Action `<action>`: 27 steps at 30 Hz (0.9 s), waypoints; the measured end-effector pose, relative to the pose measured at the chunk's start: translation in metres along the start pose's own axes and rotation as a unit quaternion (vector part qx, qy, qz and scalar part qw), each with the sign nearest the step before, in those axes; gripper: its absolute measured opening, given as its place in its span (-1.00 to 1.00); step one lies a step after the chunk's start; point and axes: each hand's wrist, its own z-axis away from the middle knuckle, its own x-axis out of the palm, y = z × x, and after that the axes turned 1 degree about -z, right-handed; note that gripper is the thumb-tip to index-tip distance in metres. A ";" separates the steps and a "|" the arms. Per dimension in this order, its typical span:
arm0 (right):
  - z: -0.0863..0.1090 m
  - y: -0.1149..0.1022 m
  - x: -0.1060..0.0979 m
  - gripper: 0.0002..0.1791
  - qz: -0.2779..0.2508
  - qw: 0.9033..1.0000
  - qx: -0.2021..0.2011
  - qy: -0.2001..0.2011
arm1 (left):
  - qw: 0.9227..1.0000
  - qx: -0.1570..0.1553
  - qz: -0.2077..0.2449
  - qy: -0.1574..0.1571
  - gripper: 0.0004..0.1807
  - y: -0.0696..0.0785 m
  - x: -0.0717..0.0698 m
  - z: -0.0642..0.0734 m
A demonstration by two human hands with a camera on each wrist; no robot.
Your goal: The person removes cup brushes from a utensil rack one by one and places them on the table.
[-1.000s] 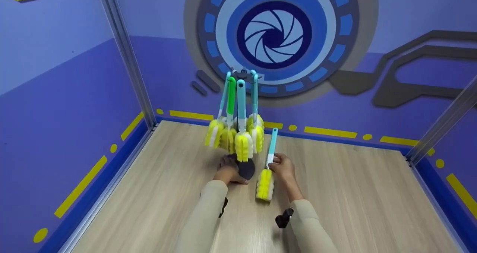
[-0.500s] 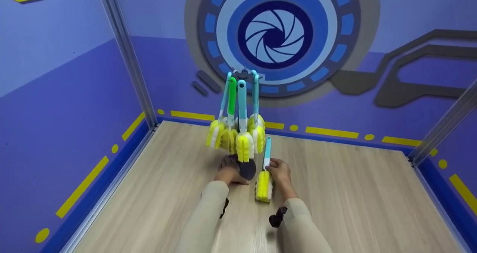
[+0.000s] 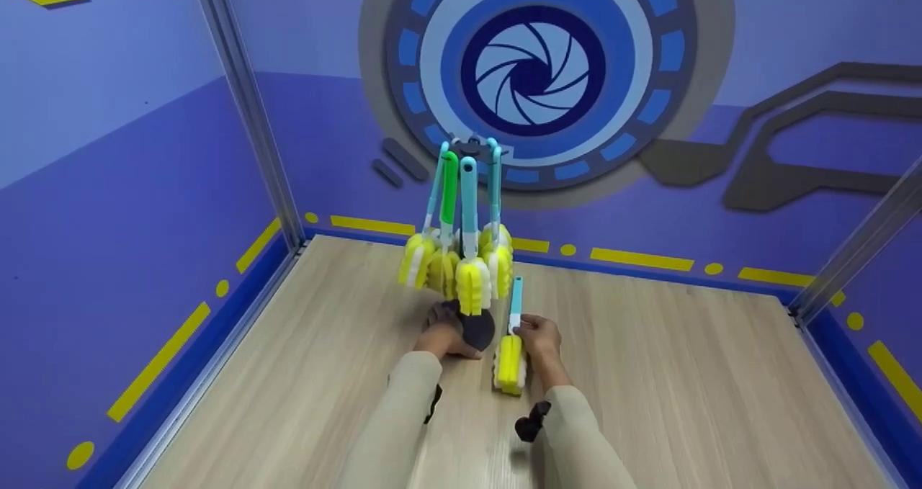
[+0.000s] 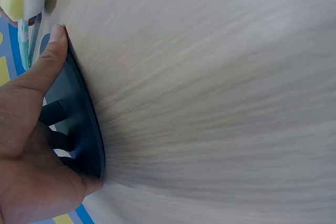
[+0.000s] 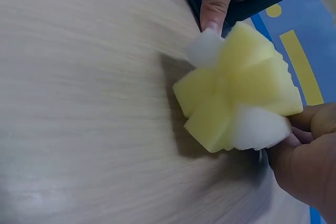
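Observation:
My left hand (image 3: 441, 334) grips the round dark base (image 3: 477, 330) of a rack. In the left wrist view, thumb and fingers span the base (image 4: 84, 124). Several sponge bottle brushes (image 3: 471, 285) hang from the rack's top (image 3: 472, 147), mostly with light-blue handles and one with a green handle (image 3: 449, 188). Right of the base, my right hand (image 3: 542, 335) pinches another bottle brush (image 3: 511, 363) near its white neck, the light-blue handle pointing away. Its yellow and white sponge head (image 5: 236, 93) is close over the table in the right wrist view; whether it touches is unclear.
A light wood table (image 3: 684, 388) lies under both hands. Blue panels (image 3: 130, 280) with metal corner posts (image 3: 252, 107) stand at the left, back and right. A black wrist device (image 3: 531, 423) is on the right sleeve.
My right hand has brought the brush slightly left and nearer to me, and its handle tip has dropped lower in the view. The left hand stays on the base.

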 end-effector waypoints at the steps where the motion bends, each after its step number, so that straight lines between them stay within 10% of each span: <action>1: 0.000 0.001 0.000 -0.59 -0.001 1.000 0.000 0.002 | 1.000 0.000 -0.004 0.001 0.44 0.000 0.000 0.000; 27: 0.006 -0.002 -0.001 -0.77 0.010 1.000 -0.011 0.028 | 1.000 0.006 -0.022 0.004 0.36 0.005 -0.008 0.014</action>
